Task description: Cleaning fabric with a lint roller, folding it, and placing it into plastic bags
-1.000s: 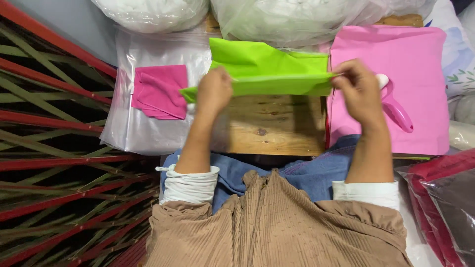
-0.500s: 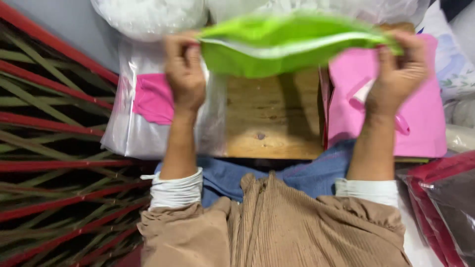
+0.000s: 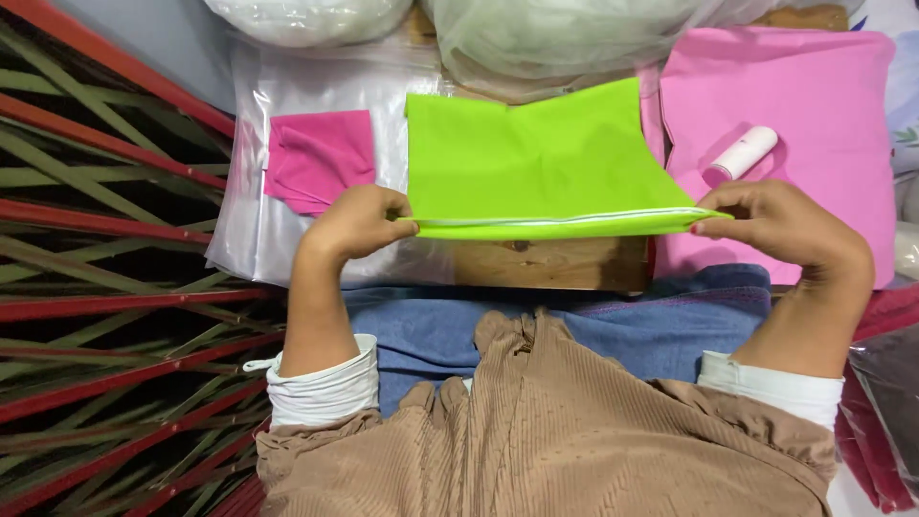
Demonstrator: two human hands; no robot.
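Your left hand [image 3: 359, 222] and right hand [image 3: 780, 230] each pinch one end of the green cloth [image 3: 536, 158], held flat over the counter [image 3: 550, 263]. If one pinch slips, the fold could fall open. A hard pull could also bump the white roller [image 3: 744, 153].

Green cloth [image 3: 536, 158] hides most of your counter [image 3: 546, 263]; top edge crops the clear bags [image 3: 574, 33]; their contents unclear.
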